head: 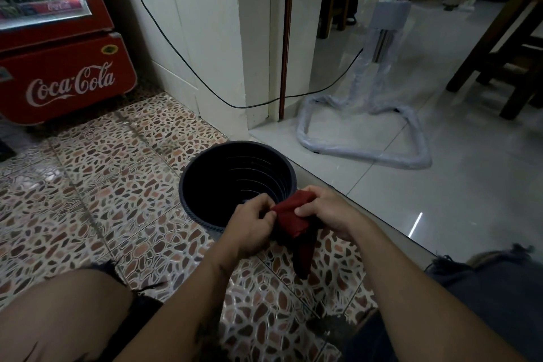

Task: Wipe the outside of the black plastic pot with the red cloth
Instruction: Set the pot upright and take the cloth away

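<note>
The black plastic pot [223,176] stands upright on the patterned floor, its open mouth facing up. Just in front of its near rim both my hands hold the red cloth [293,223]. My left hand [249,223] pinches the cloth's left edge. My right hand [326,209] grips its upper right part with curled fingers. A long end of the cloth hangs down toward the floor. The hands cover part of the pot's near right rim; its outer wall is mostly out of sight from above.
A red Coca-Cola cooler [58,67] stands at the back left. A white wall corner [223,53] with a black cable [176,50] rises behind the pot. A plastic-wrapped stand [364,138] and wooden furniture legs [482,53] sit on the raised pale tiles to the right. My knees frame the bottom.
</note>
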